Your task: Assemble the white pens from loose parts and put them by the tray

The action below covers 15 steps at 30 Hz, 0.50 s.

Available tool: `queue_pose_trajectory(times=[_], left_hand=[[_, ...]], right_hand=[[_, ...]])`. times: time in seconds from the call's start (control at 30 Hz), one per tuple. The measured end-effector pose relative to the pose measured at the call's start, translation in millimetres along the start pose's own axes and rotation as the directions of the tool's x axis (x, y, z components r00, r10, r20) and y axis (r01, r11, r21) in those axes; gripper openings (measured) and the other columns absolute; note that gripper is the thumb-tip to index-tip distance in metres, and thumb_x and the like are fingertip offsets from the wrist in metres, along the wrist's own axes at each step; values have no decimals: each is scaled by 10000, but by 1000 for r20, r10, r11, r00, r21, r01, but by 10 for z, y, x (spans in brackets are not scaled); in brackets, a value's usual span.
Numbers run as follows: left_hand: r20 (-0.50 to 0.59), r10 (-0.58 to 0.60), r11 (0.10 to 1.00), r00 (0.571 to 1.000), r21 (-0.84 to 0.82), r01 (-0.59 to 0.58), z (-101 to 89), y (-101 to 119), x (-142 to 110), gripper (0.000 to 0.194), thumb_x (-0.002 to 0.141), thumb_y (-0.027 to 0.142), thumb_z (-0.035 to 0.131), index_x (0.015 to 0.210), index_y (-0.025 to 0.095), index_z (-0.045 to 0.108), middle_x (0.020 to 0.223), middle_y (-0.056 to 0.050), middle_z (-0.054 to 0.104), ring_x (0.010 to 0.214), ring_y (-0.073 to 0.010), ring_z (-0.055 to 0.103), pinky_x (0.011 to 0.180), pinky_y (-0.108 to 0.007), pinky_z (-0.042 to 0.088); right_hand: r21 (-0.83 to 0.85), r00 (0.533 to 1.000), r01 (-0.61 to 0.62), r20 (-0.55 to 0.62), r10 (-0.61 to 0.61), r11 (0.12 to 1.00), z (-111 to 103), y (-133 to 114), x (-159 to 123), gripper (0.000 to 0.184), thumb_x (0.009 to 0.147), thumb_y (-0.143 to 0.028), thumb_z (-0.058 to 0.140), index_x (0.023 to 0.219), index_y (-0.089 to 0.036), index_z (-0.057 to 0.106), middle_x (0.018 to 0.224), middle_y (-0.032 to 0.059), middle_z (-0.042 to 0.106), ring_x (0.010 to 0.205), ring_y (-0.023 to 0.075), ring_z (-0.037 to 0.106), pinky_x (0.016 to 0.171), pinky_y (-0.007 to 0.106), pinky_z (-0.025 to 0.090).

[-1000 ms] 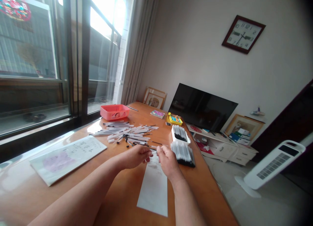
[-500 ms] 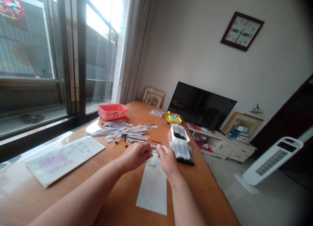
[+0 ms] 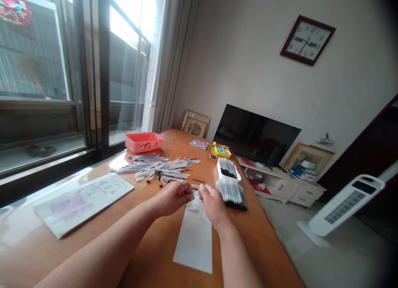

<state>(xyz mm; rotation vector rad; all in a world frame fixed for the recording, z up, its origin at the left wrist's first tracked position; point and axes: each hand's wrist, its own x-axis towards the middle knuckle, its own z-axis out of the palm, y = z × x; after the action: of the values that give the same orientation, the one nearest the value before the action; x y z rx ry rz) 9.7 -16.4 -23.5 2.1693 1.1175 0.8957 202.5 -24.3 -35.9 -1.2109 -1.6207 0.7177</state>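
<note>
My left hand (image 3: 175,198) and my right hand (image 3: 213,203) meet over a long white paper strip (image 3: 193,242), with the fingers of each closed in a pinch. Between the fingertips shows a short whitish bit of a pen (image 3: 195,192); the fingers cover most of it. Just beyond my left hand lies a loose heap of pens and white pen barrels (image 3: 164,168), with small black caps (image 3: 148,181) among them. Close by my right hand, a row of clear pens with black ends (image 3: 231,194) lies side by side. Grey smudges mark the strip's far end.
A white box (image 3: 228,170) of pens stands behind the row. Farther back are a red plastic basket (image 3: 144,143), a yellow box (image 3: 222,150) and a small booklet (image 3: 199,144). A large writing book (image 3: 83,203) lies at left. The wooden table's (image 3: 264,242) right edge runs beside my right arm.
The view has shifted slightly. My left hand has turned a little, its fingers curled tighter, while both hands stay together over the strip. The heap and the row look the same.
</note>
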Motion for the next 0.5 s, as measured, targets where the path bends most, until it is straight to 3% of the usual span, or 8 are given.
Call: queue_pose_trajectory(times=[0.23,0.5], left_hand=[[-65,26,996,998,84,-20,-34,95,0,181,877,350,621,783,197,637,689,17,619,633,-136,508,580,-247,318],[-120,33,993,992,-112,-47,-57,21,10,230,845,422,684,816,196,713,735,-15,687,672,-160,576,614,-253,408]], right_hand=[[57,995,-61,-74,65,997,42,-53,-1,480,961,-587,473,658,-219,526,598,-20,524,600,157,477,585,270,362],[31,998,-11,-55,12,999,94,-161,-48,484,957,-592,509,651,-217,536,590,-18,567,575,145,502,562,254,372]])
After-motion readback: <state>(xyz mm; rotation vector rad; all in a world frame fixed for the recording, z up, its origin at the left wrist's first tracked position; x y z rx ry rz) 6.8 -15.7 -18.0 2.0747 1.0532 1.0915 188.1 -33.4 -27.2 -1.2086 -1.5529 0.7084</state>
